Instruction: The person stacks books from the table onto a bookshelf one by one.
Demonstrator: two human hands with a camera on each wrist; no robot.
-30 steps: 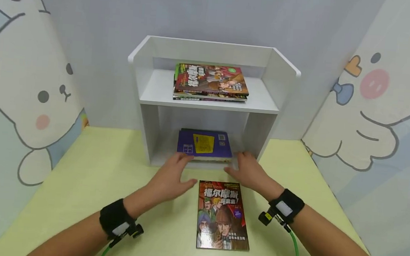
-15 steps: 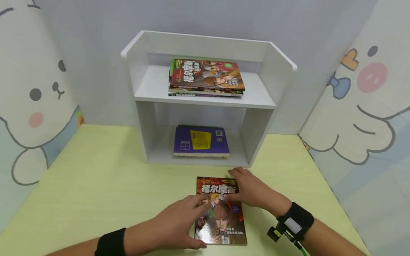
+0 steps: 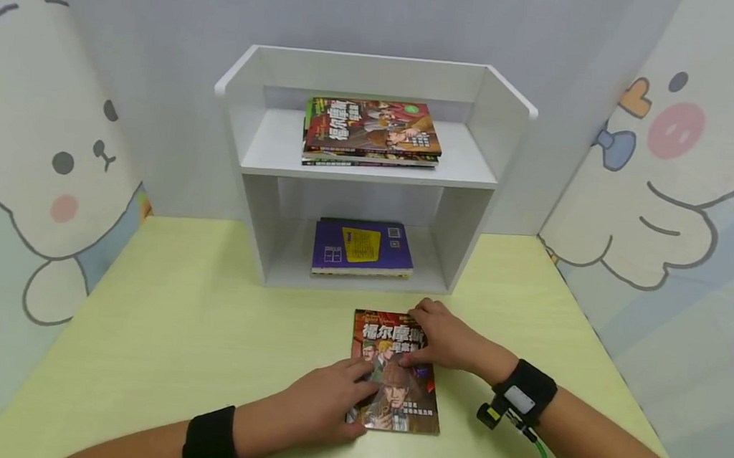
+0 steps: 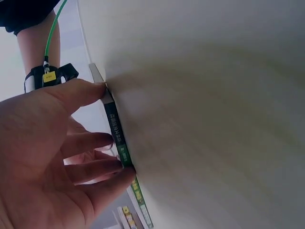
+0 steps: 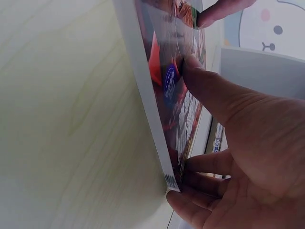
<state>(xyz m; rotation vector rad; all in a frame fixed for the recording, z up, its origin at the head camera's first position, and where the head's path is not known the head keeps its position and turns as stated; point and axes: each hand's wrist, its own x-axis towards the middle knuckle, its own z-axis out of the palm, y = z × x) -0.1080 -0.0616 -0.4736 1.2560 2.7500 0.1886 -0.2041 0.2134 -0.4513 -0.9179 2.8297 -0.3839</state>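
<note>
A paperback book (image 3: 408,405) with a dark red illustrated cover and large Chinese characters lies face up on the pale yellow table (image 3: 191,330), below the shelf. My left hand (image 3: 321,401) grips its left side, fingers over the cover and thumb by the near corner. In the left wrist view, the thumb and fingers touch the book's dark green spine (image 4: 119,133). At the far right corner, my right hand (image 3: 455,344) holds the book, thumb on the cover and other fingers curled at the far edge. The right wrist view shows the white page edge (image 5: 147,100) close over the table.
Behind the book stands a white two-tier shelf (image 3: 371,179). A small stack of illustrated books (image 3: 375,129) lies on its upper level, and a purple-covered book (image 3: 363,247) tops another pile below. Cartoon-printed curtains surround the table.
Both hands have come back from the lower shelf to the paperback. The left hand has closed in on its left side, the right hand on its far right corner.
</note>
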